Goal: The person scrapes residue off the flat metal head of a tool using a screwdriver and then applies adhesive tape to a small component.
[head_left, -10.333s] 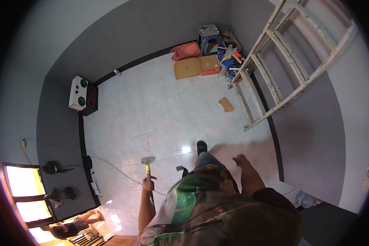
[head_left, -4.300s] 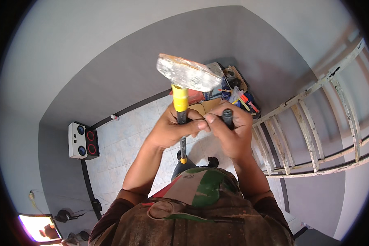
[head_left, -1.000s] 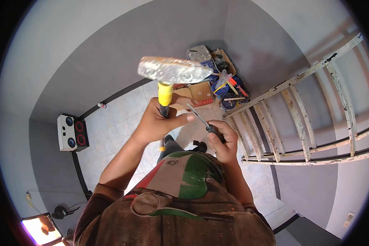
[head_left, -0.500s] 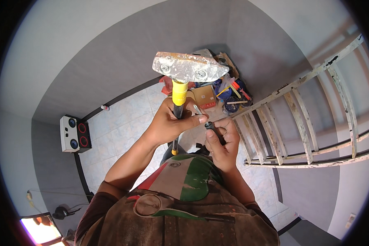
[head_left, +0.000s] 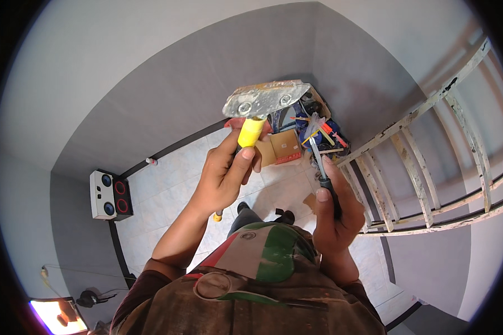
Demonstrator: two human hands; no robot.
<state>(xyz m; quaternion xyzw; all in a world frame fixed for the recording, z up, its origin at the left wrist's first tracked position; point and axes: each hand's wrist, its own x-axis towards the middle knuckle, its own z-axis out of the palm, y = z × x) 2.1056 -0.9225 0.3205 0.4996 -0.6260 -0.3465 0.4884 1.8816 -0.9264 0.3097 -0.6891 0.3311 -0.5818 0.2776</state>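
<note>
My left hand (head_left: 223,181) is closed around the handle of a scraper-like tool, its thumb against the yellow band (head_left: 251,131). The tool's paint-spattered metal head (head_left: 265,95) is held high, with two bolts showing; a yellow end cap (head_left: 218,216) shows below my wrist. To the right, my right hand (head_left: 338,215) grips a screwdriver (head_left: 319,159) by its dark handle, steel shaft pointing up. The two hands are apart, in front of my torso in a stained brown garment with a green, white and red patch (head_left: 246,254).
A paint-spattered ladder (head_left: 402,218) stands along the right wall. In the far corner are a cardboard box (head_left: 288,145), buckets and assorted tools (head_left: 330,134). White and black speaker cabinets (head_left: 103,195) stand at the left wall, above a hanging cord (head_left: 47,276) and a bright opening (head_left: 53,312).
My right hand has moved right with the screwdriver, away from the left hand. The shaft now stands more upright. The tool head in my left hand has shifted and tilted.
</note>
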